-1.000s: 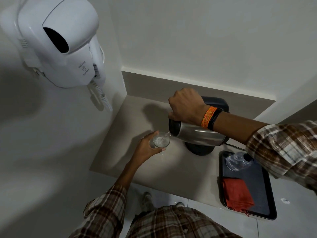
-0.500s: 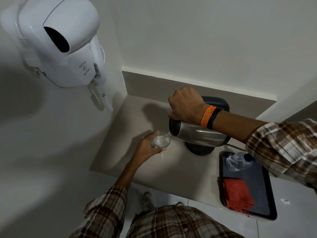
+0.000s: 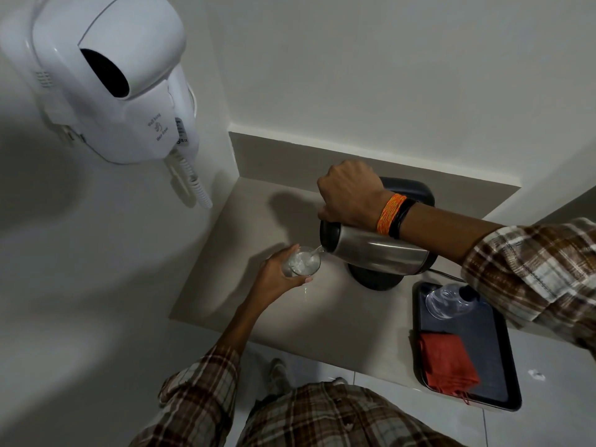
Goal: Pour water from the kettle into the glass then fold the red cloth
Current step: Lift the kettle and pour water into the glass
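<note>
My right hand point(image 3: 350, 191) grips the handle of a steel kettle point(image 3: 377, 251), tilted with its spout to the left. A thin stream of water runs from the spout into a clear glass point(image 3: 303, 262). My left hand point(image 3: 275, 279) holds that glass from the left, above the beige counter point(image 3: 322, 317). Water shows inside the glass. The red cloth point(image 3: 446, 362) lies folded on the near part of a black tray point(image 3: 496, 350) at the right.
The kettle's black base point(image 3: 374, 280) sits on the counter under the kettle, its cord running right. A second clear glass point(image 3: 446, 301) rests on the tray's far end. A white wall-mounted hair dryer point(image 3: 113, 79) hangs at the upper left. Walls close the counter's left and back.
The kettle stays tilted and water keeps running into the glass. Both hands hold almost the same places.
</note>
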